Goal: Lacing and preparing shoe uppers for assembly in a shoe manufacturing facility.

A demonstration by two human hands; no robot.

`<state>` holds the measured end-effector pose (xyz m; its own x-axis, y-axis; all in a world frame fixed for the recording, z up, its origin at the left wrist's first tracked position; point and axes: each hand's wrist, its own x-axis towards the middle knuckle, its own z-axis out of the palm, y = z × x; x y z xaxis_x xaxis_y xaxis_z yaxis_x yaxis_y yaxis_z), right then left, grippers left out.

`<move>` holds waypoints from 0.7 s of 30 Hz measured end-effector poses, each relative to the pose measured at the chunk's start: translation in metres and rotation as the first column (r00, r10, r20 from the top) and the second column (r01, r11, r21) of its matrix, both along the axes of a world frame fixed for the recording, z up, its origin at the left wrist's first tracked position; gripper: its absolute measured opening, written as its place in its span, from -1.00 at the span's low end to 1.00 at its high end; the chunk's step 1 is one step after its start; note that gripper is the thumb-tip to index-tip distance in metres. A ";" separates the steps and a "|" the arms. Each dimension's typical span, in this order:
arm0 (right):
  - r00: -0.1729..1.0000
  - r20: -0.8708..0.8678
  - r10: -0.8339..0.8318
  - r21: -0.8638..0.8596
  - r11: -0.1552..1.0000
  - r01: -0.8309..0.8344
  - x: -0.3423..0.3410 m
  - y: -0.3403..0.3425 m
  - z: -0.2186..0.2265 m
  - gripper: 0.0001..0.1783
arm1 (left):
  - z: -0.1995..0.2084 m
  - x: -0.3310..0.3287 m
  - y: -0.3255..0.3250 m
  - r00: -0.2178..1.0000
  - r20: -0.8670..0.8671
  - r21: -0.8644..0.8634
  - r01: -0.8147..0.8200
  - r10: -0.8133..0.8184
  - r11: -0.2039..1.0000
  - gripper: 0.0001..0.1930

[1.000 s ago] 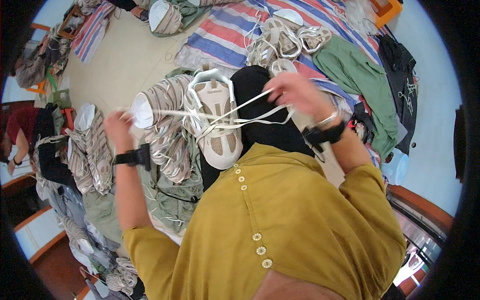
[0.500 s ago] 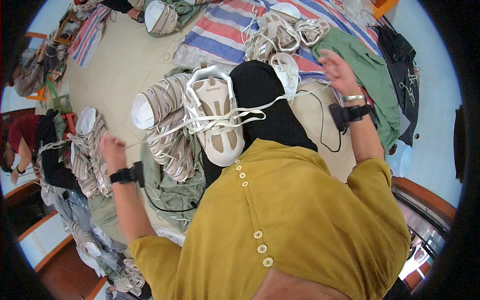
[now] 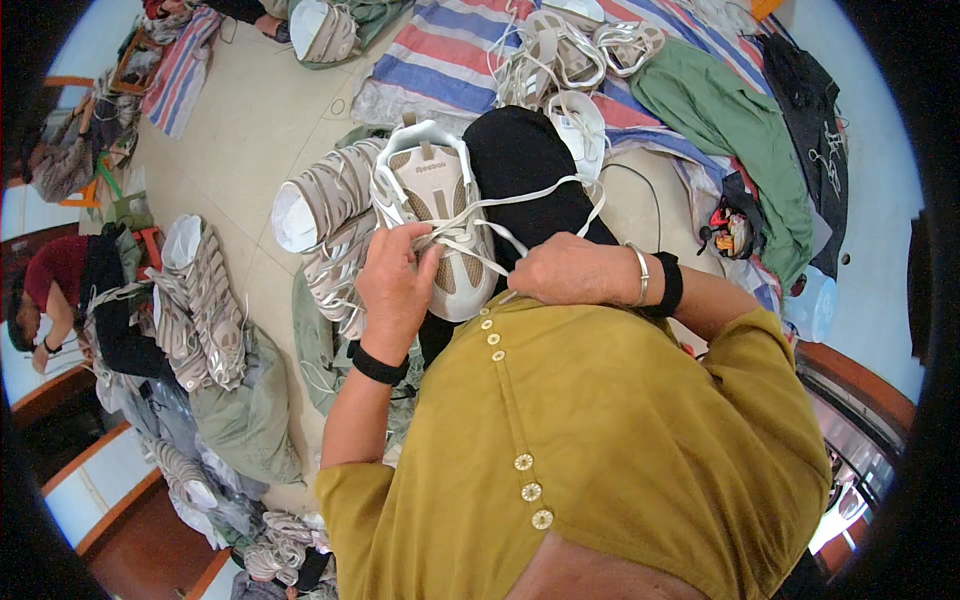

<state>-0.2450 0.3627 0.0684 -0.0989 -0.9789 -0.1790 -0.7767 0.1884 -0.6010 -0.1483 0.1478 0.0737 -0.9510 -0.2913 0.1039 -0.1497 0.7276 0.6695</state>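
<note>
A beige and white sneaker [image 3: 461, 292] rests on my lap, its toe toward me, against my black-clad leg. Cream shoelaces [image 3: 545, 189] cross over its tongue, and one long loop droops across the leg to the right. At the sneaker's left side my left hand [image 3: 392, 282] is closed, thumb and forefinger pinching a lace over the crossing. My right hand [image 3: 567, 270] is closed just right of the toe, with lace running into its fingers; the fingertips are partly hidden.
Nested beige shoes [image 3: 335, 190] lie close on the left, and another row [image 3: 212, 310] lies farther left. More sneakers [image 3: 560, 55] sit on a striped sheet [image 3: 435, 60] ahead. A green cloth [image 3: 715, 130] lies to the right. Another person [image 3: 60, 275] is at far left.
Both hands have come inward from wide apart to the sneaker. The laces, earlier stretched out to either side, now cross over the tongue with a slack loop at right.
</note>
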 end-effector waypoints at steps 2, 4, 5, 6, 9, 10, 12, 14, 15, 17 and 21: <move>0.998 0.065 0.022 0.015 1.000 -0.023 0.001 0.002 0.000 -0.86 | -0.002 -0.002 -0.001 0.999 -0.031 -0.099 0.036 -0.040 0.994 -0.80; 0.999 0.041 -0.009 -0.008 1.000 0.010 -0.003 0.001 0.004 -0.86 | -0.002 -0.003 -0.004 0.992 -0.075 -0.205 0.079 -0.096 0.976 -0.85; 0.999 0.016 -0.046 -0.030 0.998 0.046 -0.003 0.001 0.005 -0.86 | 0.000 -0.004 -0.006 0.992 -0.075 -0.205 0.083 -0.100 0.975 -0.85; 0.999 0.017 -0.049 -0.031 0.998 0.050 -0.006 0.000 0.003 -0.86 | 0.003 -0.006 -0.007 0.990 -0.080 -0.226 0.098 -0.119 0.969 -0.87; 0.878 0.315 -0.360 -0.380 0.800 0.464 -0.018 -0.004 0.008 -0.86 | 0.009 -0.009 -0.014 0.989 -0.026 -0.196 0.137 -0.144 0.971 -0.91; 0.825 0.377 -0.421 -0.352 0.759 0.548 -0.023 -0.007 0.004 -0.85 | 0.009 -0.010 -0.019 0.987 0.030 -0.140 0.158 -0.156 0.977 -0.91; 0.794 0.361 -0.490 -0.376 0.702 0.604 -0.036 -0.016 -0.009 -0.82 | 0.000 -0.016 -0.035 0.971 0.106 0.085 0.208 -0.216 0.974 -0.88; 0.826 0.328 -0.458 -0.236 0.807 0.541 -0.039 -0.025 -0.005 -0.80 | -0.001 -0.022 -0.047 0.912 0.229 0.414 0.225 -0.340 0.882 -0.79; 0.858 0.303 -0.415 -0.085 0.885 0.459 -0.040 -0.028 -0.003 -0.77 | -0.002 -0.025 -0.052 0.912 0.230 0.412 0.226 -0.341 0.883 -0.79; 0.843 0.406 -0.353 -0.107 0.897 0.428 -0.048 -0.030 -0.009 -0.75 | -0.009 -0.027 -0.060 0.880 0.307 0.543 0.152 -0.364 0.826 -0.79; 0.706 0.606 -0.366 -0.454 0.569 0.685 -0.107 0.020 -0.059 -0.80 | -0.009 -0.027 -0.059 0.882 0.261 0.565 0.190 -0.392 0.803 -0.79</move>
<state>-0.3518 0.3828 0.0097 -0.7085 -0.6529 0.2677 -0.3119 -0.0505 -0.9488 -0.1750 0.0893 0.0646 -0.9390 0.0923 -0.3313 -0.2827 0.3420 0.8962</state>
